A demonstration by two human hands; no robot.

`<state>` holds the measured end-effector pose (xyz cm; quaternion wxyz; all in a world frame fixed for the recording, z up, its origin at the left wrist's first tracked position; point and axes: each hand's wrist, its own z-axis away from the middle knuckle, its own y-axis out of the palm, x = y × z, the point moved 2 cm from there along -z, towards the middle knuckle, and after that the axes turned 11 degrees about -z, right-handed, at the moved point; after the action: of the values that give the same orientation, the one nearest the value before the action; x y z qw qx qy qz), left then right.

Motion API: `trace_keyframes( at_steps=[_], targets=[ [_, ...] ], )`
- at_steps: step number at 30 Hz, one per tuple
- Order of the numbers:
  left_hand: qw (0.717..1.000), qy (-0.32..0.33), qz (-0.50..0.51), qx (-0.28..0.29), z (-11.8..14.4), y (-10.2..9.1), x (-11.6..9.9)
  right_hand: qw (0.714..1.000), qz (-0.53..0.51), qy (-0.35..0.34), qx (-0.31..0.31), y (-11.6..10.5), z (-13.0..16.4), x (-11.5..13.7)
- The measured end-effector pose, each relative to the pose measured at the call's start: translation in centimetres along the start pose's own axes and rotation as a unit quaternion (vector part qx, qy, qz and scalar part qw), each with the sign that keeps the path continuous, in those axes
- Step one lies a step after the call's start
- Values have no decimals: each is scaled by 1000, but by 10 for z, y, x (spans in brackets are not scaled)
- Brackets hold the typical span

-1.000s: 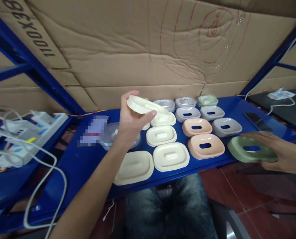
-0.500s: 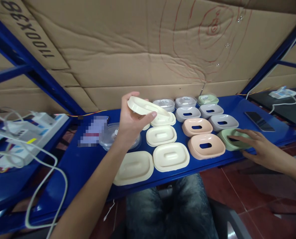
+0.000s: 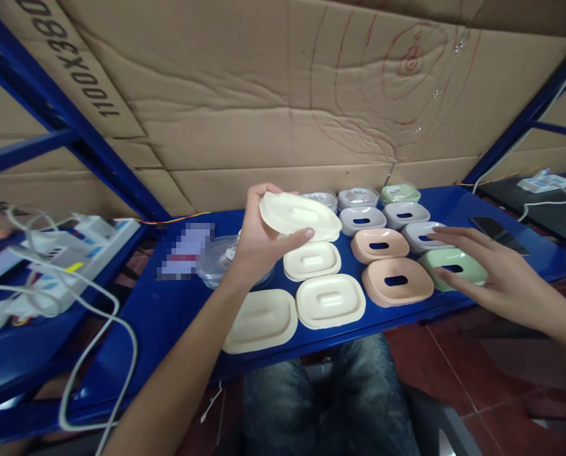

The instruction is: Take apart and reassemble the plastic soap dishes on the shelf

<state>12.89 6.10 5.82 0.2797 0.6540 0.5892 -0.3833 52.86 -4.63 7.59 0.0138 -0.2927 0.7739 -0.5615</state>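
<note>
Holding a cream lid (image 3: 299, 216) aloft in the left hand (image 3: 258, 244), thumb and fingers clamped on its near edge, above the far cream pieces on the blue shelf (image 3: 168, 310). Lifted a little higher and further right than a second ago. Right hand (image 3: 492, 278) now spread, gripping nothing, hovering over the green tray (image 3: 454, 266), which sat at the shelf's right near edge a second ago and now lies in line beside the pink tray (image 3: 397, 282). Cannot tell whether fingertips touch green. Blurred patch left; far containers partly hidden behind the lid.

Creased cardboard wall (image 3: 263, 95) behind blue metal shelving (image 3: 168, 304) — red tiled floor (image 3: 492, 380) below
</note>
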Motion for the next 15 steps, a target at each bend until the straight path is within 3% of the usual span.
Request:
trace_keyframes(
  at_steps=[3,6,10,15],
  targets=[
    [998,9,2,69,3,5,-6,996,-73,-48,-11,16,-36,46],
    [992,24,8,124,6,10,-13,980,-151,-127,4,38,-70,75],
    [988,45,-11,145,9,14,-20,960,-206,-189,23,59,-101,94],
    [988,1,13,153,12,16,-21,973,-157,-161,58,69,-108,99]
  ],
)
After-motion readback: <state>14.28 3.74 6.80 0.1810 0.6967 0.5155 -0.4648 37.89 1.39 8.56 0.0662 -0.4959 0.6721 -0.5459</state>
